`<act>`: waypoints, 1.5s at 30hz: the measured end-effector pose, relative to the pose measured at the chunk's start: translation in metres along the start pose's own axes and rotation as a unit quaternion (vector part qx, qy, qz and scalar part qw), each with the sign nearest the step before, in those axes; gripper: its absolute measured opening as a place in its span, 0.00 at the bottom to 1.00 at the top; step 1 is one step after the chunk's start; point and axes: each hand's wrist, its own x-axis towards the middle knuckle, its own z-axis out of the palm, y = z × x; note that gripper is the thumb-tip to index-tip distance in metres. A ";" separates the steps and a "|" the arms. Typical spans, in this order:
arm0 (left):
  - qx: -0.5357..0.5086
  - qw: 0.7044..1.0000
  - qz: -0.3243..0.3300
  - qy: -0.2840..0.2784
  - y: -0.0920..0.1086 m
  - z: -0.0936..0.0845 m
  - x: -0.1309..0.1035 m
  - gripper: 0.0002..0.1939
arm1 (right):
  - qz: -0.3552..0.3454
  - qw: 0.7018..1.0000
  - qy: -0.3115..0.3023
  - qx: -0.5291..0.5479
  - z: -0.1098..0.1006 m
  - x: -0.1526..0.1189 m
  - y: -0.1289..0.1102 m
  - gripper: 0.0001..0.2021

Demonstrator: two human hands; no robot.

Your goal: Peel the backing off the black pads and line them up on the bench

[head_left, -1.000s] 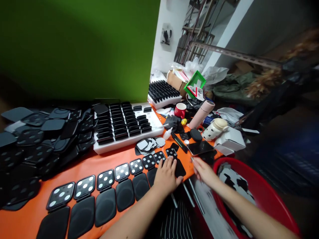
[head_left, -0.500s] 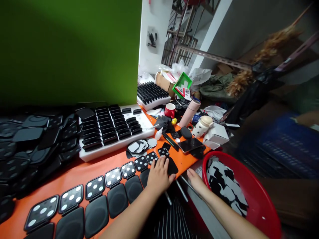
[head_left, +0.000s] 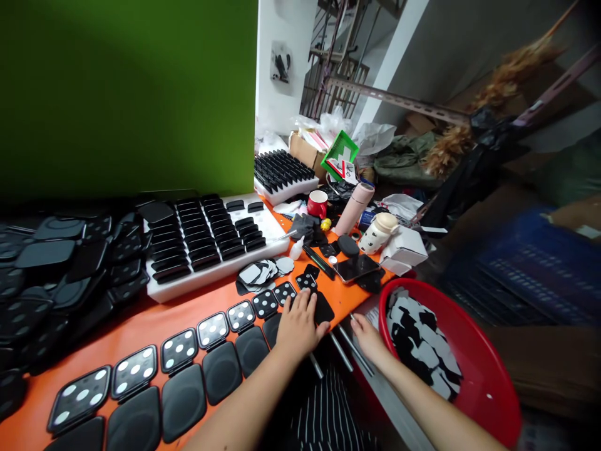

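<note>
Cases [head_left: 213, 330], black and pale-dotted, lie open — left hand [head_left: 298, 327] loosely spread over some, right hand [head_left: 368, 336] curled, hold unclear.

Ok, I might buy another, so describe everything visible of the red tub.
The red tub is rounded and open-topped, with smooth, plastic-looking walls. It stands right of the orange table. Flat white and black pieces are heaped toward its left side; a pale speck marks the bare wall opposite. The right forearm crosses in front of its near left edge, though contact can't be told. Its base is hidden.
</note>
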 end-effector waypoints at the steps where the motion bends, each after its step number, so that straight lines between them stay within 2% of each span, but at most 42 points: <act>1: -0.001 1.000 -0.001 0.001 0.000 0.000 0.000 0.34 | -0.009 1.000 0.019 -0.017 0.000 -0.005 -0.002 0.17; 5: -0.006 1.000 -0.001 0.005 0.000 0.001 -0.001 0.34 | -0.078 0.992 0.073 -0.073 -0.002 -0.029 -0.023 0.19; 8: -0.010 1.000 0.000 0.007 0.000 0.001 -0.001 0.34 | -0.173 0.971 0.051 -0.154 -0.009 -0.026 -0.056 0.18; 10: -0.011 1.000 0.001 0.007 0.000 -0.001 -0.002 0.34 | -0.200 0.964 0.021 -0.174 -0.016 -0.004 -0.082 0.17; 13: -0.009 1.000 0.002 0.007 0.000 -0.003 -0.003 0.33 | -0.207 0.958 -0.029 -0.197 -0.023 0.047 -0.121 0.14; 16: -0.006 1.000 -0.001 0.010 0.001 -0.005 -0.005 0.33 | -0.181 0.950 -0.091 -0.238 -0.023 0.094 -0.151 0.14; 19: -0.004 1.000 -0.006 0.013 0.001 -0.004 -0.005 0.33 | -0.146 0.940 -0.143 -0.273 -0.018 0.117 -0.169 0.14; 25: -0.001 1.000 -0.012 0.008 -0.001 0.001 -0.002 0.33 | -0.061 0.929 -0.233 -0.279 -0.016 0.126 -0.177 0.12; 29: 0.002 1.000 -0.010 0.005 -0.002 0.002 -0.002 0.34 | -0.024 0.929 -0.261 -0.261 -0.017 0.128 -0.175 0.11; 36: 0.002 1.000 -0.011 -0.002 -0.002 0.001 -0.003 0.36 | -0.001 0.941 -0.249 -0.230 -0.014 0.121 -0.167 0.11; 45: -0.012 1.000 -0.016 0.000 -0.001 -0.001 -0.003 0.33 | -0.027 0.966 -0.196 -0.166 -0.008 0.112 -0.155 0.12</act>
